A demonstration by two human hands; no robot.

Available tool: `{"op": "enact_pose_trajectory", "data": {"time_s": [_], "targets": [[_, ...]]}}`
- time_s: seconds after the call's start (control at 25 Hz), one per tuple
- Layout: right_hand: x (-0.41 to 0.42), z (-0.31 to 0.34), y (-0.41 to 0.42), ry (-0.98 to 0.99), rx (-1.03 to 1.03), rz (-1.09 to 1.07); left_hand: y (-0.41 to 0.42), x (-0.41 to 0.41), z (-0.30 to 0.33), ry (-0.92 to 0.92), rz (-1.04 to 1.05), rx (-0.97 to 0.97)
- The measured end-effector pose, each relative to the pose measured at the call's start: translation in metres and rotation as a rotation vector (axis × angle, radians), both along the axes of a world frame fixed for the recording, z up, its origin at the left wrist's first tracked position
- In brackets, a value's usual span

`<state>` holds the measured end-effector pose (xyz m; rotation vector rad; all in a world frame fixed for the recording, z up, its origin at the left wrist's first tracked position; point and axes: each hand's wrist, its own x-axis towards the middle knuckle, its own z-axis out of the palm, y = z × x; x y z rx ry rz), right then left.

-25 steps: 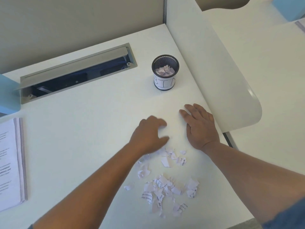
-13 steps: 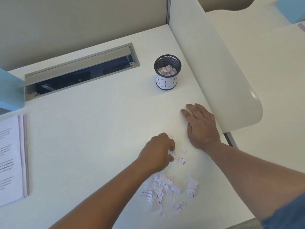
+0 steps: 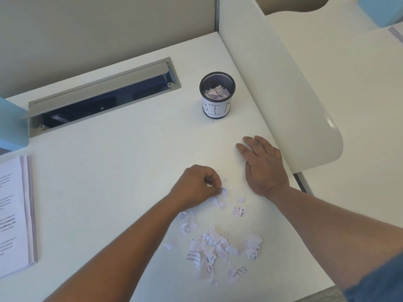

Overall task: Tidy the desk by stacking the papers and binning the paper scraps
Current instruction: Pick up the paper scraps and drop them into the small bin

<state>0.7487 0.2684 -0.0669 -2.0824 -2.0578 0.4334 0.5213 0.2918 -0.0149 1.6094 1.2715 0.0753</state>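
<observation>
Nearest you, the loose heap of torn white paper scraps with black print [image 3: 214, 251] lies on the white bench [image 3: 113, 171], well short of the black mesh cup labelled "BIN" [image 3: 217, 95]. Just beyond the heap, on its bin-facing edge, your left hand [image 3: 199, 185] is curled, its grip pinching a few scraps at the fingertips [image 3: 214, 188]; gather several per pinch and close thumb against fingers fully, since thin pieces slip free easily. One tiny fragment [image 3: 225, 180] sits just beyond the fingertips toward the bin; sweep it in with the next pinch. To the right of that hand, between heap and bin, your right hand [image 3: 262, 165] lies flat and released on the bench, holding nothing; it could cup the stray scraps together. Carry the pinch directly over the bin's mouth, already part-filled with scraps, before letting go. Far left of the bin, the stacked printed papers [image 3: 15, 214] rest at the bench edge.
</observation>
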Motion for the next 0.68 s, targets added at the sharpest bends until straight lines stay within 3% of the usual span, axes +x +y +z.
{"op": "enact_pose_trajectory", "data": {"time_s": [0.16, 0.28, 0.48, 0.68], "targets": [[0.0, 0.001, 0.0, 0.002, 0.014, -0.005, 0.04, -0.003, 0.024, -0.138, 0.203, 0.068], [-0.001, 0.002, 0.0, 0.004, 0.022, -0.002, 0.084, 0.007, 0.048, -0.193, 0.301, 0.239], [0.0, 0.001, -0.001, -0.004, 0.05, 0.003, 0.151, 0.042, 0.078, -0.132, 0.26, 0.543], [0.001, -0.001, -0.001, -0.025, 0.098, 0.01, 0.179, 0.065, 0.074, -0.011, 0.165, 0.591]]}}
